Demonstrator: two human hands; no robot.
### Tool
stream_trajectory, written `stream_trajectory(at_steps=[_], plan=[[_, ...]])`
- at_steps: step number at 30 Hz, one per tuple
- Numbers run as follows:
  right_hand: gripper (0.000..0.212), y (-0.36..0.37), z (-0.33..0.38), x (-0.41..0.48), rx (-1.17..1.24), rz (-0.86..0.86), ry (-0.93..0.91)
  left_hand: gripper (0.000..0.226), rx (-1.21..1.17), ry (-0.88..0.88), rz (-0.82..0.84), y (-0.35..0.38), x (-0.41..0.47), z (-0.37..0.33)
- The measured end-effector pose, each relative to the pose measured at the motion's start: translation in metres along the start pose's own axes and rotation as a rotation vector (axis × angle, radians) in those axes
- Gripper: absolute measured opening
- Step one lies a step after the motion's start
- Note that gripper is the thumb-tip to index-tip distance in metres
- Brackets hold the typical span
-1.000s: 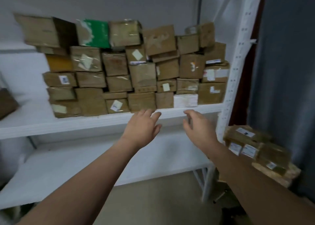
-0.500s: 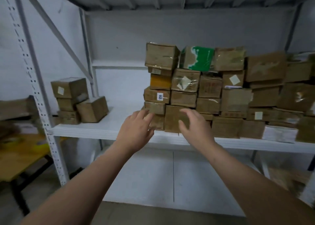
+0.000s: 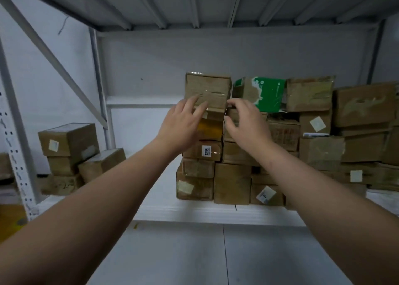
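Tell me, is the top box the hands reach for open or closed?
Closed: the top box has flat flaps with shiny tape across them.

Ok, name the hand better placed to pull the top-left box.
Left, probably: the left hand has fingers on the top box front, its left side free; the green box crowds the right hand.

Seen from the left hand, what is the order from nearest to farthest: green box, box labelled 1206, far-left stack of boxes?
1. box labelled 1206, just below the left hand.
2. green box, to the right, past the right hand.
3. far-left stack of boxes, at the shelf's left end.
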State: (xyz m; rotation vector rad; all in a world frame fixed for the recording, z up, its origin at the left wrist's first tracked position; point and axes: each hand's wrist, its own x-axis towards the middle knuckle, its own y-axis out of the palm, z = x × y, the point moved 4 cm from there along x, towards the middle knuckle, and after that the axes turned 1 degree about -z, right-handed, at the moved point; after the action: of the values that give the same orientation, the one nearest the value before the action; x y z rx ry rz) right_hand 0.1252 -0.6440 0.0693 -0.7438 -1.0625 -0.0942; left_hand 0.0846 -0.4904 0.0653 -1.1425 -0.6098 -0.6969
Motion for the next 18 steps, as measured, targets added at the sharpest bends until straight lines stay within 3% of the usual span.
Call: stream_trajectory(at_steps=[6, 11, 18], plan=[[0.048, 0.006, -0.018, 0.045, 0.271, -0.128, 0.056, 0.116, 0.143, 0.042, -0.042, 0.018, 0.061, 0.032], [0.047, 0.016, -0.027, 0.063, 0.301, -0.186, 0.068, 0.123, 0.259, 0.139, -0.039, 0.028, 0.092, 0.044], [0.036, 0.025, -0.017, 0.068, 0.440, -0.224, 0.163, 0.117, 0.153, 0.236, -0.420, 0.030, 0.081, 0.060]])
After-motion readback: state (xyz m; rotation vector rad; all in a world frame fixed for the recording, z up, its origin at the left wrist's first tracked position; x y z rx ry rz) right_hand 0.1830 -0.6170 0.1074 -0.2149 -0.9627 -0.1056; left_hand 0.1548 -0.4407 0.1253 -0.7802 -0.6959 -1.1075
